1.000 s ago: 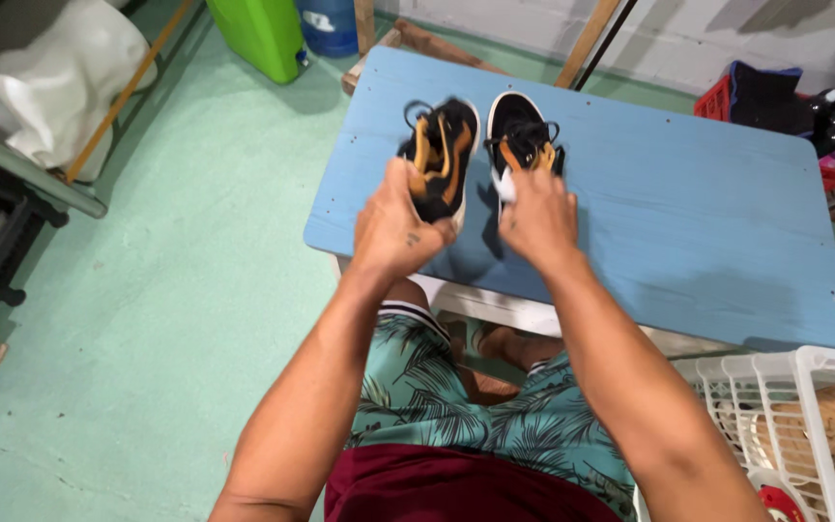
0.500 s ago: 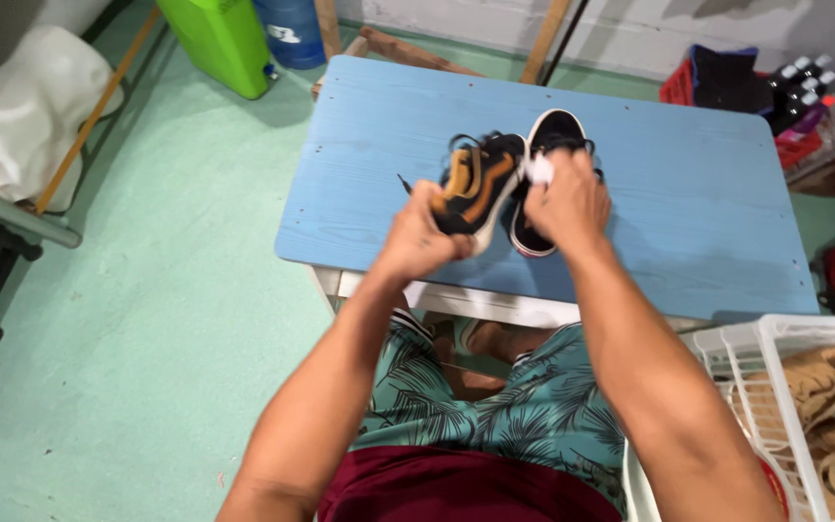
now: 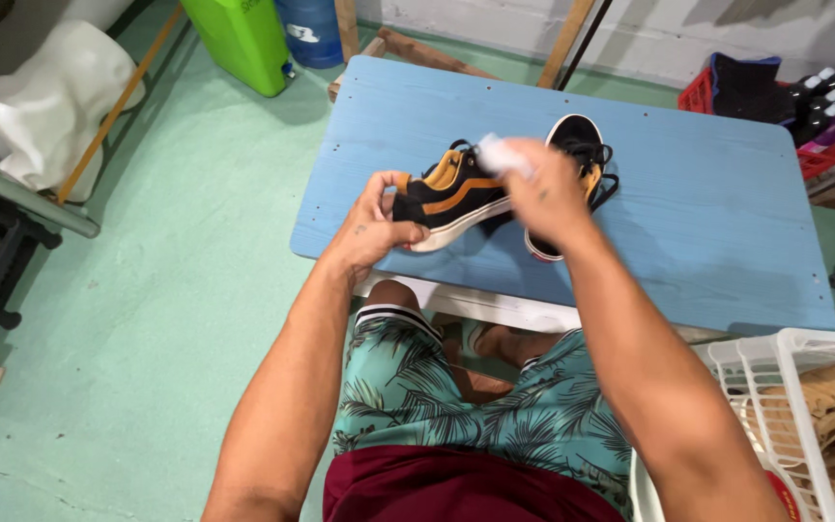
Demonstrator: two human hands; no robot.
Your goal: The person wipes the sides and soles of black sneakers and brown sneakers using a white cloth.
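Note:
My left hand [image 3: 371, 224] grips the heel of a black and orange sneaker [image 3: 453, 196] with a white sole, held on its side just above the blue table [image 3: 688, 213]. My right hand [image 3: 543, 193] holds a small white cloth or wipe [image 3: 503, 155] against the sneaker's upper. The second sneaker [image 3: 582, 145] of the pair lies on the table behind my right hand, partly hidden by it.
A white plastic basket [image 3: 775, 387] with brownish items stands at the lower right. A green container [image 3: 244, 39] and a blue water jug [image 3: 313, 29] stand on the green floor beyond the table. A red crate [image 3: 700, 94] with bottles is at the far right.
My left hand has lifted one sneaker and turned it onto its side. My right hand has moved from the other sneaker onto this one with the white cloth.

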